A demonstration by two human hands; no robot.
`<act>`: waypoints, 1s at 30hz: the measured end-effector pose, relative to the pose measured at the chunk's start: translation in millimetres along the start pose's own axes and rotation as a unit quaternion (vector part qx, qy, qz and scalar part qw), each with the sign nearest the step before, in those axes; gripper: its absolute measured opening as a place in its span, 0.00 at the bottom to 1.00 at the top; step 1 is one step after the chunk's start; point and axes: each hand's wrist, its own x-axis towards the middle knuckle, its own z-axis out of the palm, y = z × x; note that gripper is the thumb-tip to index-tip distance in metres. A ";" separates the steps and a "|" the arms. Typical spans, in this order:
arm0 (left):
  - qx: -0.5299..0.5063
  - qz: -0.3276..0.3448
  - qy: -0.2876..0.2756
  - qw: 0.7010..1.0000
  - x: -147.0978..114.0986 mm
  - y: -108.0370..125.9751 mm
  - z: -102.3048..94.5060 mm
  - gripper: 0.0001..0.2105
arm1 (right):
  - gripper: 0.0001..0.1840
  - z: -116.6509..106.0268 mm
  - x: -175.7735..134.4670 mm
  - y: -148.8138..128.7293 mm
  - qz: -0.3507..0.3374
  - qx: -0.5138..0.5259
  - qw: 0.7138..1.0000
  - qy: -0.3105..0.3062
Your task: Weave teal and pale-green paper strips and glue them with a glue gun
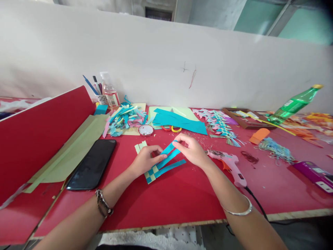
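A small weave of blue and pale-green paper strips (152, 174) lies low over the red table, its checkered end toward me. My left hand (145, 160) is closed on the woven part, thumb on top of a blue strip. With thumb and fingertips, my right hand (187, 148) pinches the far end of a blue paper strip (169, 148) that runs up to the right. Another loose blue strip (173, 167) sticks out below it. Pale-green strip ends (140, 146) show beyond my left hand, which hides part of the weave.
A black phone (92, 165) lies left of my hands, a pink glue gun (230, 163) right of them. Behind are a heap of paper strips (127, 119), blue paper (179, 121), scissors (176, 129) and finished woven pieces (220, 123). A green bottle (293, 106) leans at right.
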 end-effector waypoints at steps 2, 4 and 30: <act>-0.006 -0.017 0.005 1.000 -0.2 0.6 0.1 0.10 | 0.08 0.5 0.0 0.2 0.000 0.010 1.000 -0.003; -0.009 -0.021 0.001 1.000 -0.4 0.7 0.3 0.11 | 0.09 0.9 -0.3 0.5 -0.003 0.023 1.000 -0.003; 0.067 0.031 -0.006 0.997 -0.9 0.1 1.1 0.11 | 0.14 3.0 -3.9 -1.5 0.038 0.017 0.999 -0.027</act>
